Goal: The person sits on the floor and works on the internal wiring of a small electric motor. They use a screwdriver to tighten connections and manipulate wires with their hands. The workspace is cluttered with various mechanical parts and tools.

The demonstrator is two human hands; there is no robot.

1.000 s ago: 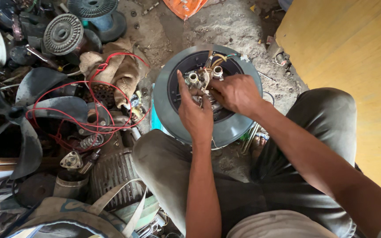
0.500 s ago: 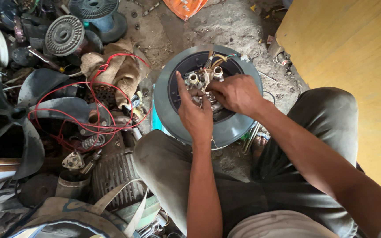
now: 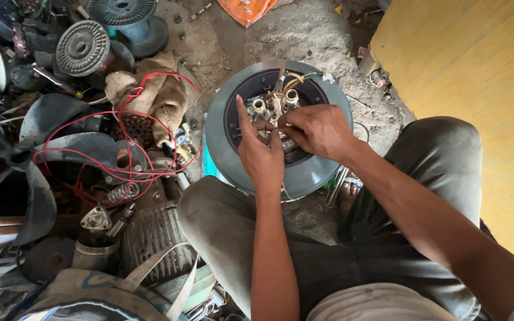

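Grey motor housing (image 3: 316, 172) lies face-up, axis vertical; L hand (image 3: 261, 156) & R hand (image 3: 319, 129) grip prob. pinching wires (image 3: 275, 128).

Soft even daylight, faint shadows, no glare, sharp centre, slight wide-angle stretch at edges

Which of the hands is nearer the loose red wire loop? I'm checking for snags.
Left. The left hand rests on the round motor housing, on the side facing the red wire; the right hand lies farther across the housing.
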